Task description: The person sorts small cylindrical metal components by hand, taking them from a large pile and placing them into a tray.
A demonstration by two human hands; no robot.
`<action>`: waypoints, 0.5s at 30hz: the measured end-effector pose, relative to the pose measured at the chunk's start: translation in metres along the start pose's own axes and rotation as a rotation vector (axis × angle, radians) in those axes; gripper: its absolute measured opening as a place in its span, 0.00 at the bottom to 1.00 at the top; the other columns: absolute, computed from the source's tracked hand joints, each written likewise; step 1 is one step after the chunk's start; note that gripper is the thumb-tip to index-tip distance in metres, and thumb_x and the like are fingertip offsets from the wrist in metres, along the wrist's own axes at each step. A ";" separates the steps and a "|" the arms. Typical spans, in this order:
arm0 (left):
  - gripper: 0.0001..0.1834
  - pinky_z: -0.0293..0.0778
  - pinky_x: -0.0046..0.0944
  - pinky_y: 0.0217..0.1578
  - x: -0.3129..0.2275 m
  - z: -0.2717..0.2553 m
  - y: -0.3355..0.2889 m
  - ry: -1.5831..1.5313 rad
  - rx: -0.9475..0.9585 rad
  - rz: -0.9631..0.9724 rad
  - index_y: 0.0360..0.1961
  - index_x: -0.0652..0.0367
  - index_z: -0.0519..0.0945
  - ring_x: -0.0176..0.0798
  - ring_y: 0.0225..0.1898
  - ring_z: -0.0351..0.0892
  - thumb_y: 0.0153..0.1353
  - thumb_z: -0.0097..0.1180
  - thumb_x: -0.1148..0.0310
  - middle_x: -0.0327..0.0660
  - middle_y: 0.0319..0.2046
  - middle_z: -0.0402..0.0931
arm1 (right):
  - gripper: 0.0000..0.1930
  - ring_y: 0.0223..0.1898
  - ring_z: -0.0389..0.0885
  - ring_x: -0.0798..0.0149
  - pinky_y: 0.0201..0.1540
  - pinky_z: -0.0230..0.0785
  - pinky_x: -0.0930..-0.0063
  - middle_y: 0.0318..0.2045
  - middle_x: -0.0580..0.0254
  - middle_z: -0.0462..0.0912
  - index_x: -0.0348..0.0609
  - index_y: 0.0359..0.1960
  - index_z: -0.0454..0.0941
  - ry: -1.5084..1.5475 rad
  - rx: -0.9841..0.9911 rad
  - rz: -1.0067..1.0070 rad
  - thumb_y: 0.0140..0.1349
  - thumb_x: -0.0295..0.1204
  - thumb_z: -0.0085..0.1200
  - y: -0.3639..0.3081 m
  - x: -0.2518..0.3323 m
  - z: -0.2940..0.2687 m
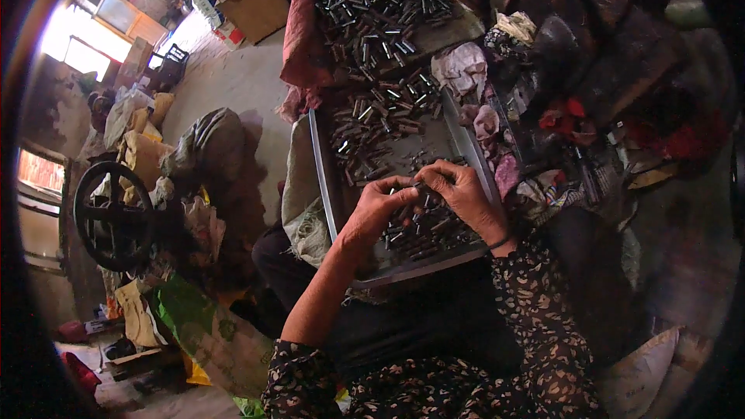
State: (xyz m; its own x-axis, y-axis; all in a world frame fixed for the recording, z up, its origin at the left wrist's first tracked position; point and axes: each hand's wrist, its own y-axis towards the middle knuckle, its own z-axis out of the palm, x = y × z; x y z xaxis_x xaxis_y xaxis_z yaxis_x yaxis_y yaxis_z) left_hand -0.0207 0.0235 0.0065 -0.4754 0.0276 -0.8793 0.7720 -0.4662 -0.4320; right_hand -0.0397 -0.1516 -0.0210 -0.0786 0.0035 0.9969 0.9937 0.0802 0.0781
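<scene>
Above the tray (468,144), toward its near edge, my left hand (380,203) and right hand (467,199) pinch one small dark piece (421,187), apparently working it; next calls for steadiness.

I wear a black top (419,388) printed with small, irregular cream patches. Its left sleeve (299,376) leaves most of my forearm (324,291) bare; its right sleeve (535,318) reaches nearly to my wrist (506,250), which has a thin dark band (498,244). My trousers (427,322) look dark. Both hands (468,195) are bare.
</scene>
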 end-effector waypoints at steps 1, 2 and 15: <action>0.14 0.65 0.24 0.20 -0.003 0.005 0.002 0.039 -0.008 -0.007 0.39 0.66 0.76 0.25 0.19 0.70 0.55 0.56 0.67 0.38 0.23 0.77 | 0.10 0.33 0.78 0.68 0.37 0.67 0.77 0.29 0.61 0.80 0.38 0.32 0.78 -0.038 -0.039 -0.044 0.58 0.33 0.52 -0.002 0.001 -0.002; 0.14 0.65 0.24 0.20 -0.003 0.006 0.003 0.041 0.009 0.001 0.39 0.66 0.76 0.25 0.19 0.70 0.55 0.56 0.67 0.38 0.23 0.77 | 0.10 0.34 0.78 0.62 0.38 0.68 0.75 0.31 0.58 0.78 0.38 0.35 0.77 -0.165 -0.045 -0.088 0.57 0.32 0.52 -0.002 0.003 -0.003; 0.17 0.68 0.28 0.22 -0.026 0.062 0.041 0.471 0.121 0.105 0.39 0.68 0.77 0.28 0.23 0.72 0.53 0.56 0.65 0.38 0.24 0.76 | 0.15 0.46 0.70 0.56 0.51 0.61 0.64 0.45 0.54 0.71 0.38 0.45 0.71 -1.213 -1.291 -0.746 0.55 0.26 0.54 -0.090 0.143 -0.174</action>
State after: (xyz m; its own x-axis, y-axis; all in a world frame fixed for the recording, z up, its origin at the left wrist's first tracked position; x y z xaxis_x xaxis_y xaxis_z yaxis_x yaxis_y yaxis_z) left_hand -0.0027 -0.0509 0.0244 -0.1338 0.3587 -0.9238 0.7379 -0.5862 -0.3344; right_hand -0.1263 -0.3320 0.1162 0.1085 0.9572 0.2683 0.1403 -0.2820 0.9491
